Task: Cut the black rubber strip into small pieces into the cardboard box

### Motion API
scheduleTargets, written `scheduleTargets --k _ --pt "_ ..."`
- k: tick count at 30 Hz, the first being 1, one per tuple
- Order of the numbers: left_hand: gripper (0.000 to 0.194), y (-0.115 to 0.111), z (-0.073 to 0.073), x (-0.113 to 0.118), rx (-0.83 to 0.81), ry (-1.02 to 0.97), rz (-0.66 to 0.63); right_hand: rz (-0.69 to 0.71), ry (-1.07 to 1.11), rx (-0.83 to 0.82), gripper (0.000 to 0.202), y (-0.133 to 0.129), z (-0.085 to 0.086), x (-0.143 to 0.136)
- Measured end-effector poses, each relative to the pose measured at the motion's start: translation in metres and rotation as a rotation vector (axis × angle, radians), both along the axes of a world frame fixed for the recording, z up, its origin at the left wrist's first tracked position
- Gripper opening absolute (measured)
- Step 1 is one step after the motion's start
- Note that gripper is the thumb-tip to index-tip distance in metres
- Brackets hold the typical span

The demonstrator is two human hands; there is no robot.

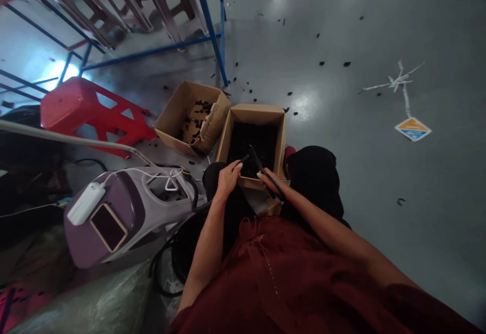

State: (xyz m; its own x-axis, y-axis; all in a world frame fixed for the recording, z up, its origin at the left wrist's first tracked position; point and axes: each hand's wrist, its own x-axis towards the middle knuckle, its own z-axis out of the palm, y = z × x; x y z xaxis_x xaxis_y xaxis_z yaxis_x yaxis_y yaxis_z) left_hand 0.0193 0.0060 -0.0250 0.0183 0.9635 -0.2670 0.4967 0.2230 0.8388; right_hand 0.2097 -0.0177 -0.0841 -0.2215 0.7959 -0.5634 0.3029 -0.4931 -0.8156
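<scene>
My left hand [229, 178] is closed, pinching a short black piece [245, 159], perhaps a strip or tube, between thumb and fingers. My right hand [270, 178] grips dark scissors [255, 157], with the blades pointing up and away from me beside the black piece. Both hands are over the near edge of an open cardboard box [281, 121] between my knees. Inside that box lies a heap of small black bits [252, 139], too dark to tell apart.
A second cardboard box [170, 109] with scattered black pieces stands at the left. Nearby are a tipped red stool [72, 101] and a purple-grey stool [132, 192] bearing a phone [109, 227] and a white power strip [86, 203]. Black scraps dot the grey floor [379, 182].
</scene>
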Motion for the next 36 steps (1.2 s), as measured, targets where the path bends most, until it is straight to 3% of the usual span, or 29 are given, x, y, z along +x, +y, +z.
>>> scheduleTargets --k 6,12,18,28,36 --pt "0.043 -0.003 0.006 -0.001 0.009 -0.022 0.017 -0.004 0.098 -0.078 0.027 0.001 0.014 0.003" --pt "0.043 -0.006 0.009 -0.005 -0.016 -0.075 0.026 -0.01 0.049 -0.004 0.033 -0.034 0.012 0.008" --pt "0.046 -0.009 0.005 -0.008 -0.007 -0.097 -0.005 0.08 -0.005 0.101 0.041 -0.058 0.013 0.01" --pt "0.049 -0.013 0.012 -0.01 -0.051 -0.185 -0.076 0.154 -0.168 0.264 0.05 -0.047 0.029 0.002" --pt "0.053 -0.013 0.013 -0.011 -0.09 -0.184 -0.091 0.147 -0.156 0.228 0.052 -0.036 0.034 -0.004"
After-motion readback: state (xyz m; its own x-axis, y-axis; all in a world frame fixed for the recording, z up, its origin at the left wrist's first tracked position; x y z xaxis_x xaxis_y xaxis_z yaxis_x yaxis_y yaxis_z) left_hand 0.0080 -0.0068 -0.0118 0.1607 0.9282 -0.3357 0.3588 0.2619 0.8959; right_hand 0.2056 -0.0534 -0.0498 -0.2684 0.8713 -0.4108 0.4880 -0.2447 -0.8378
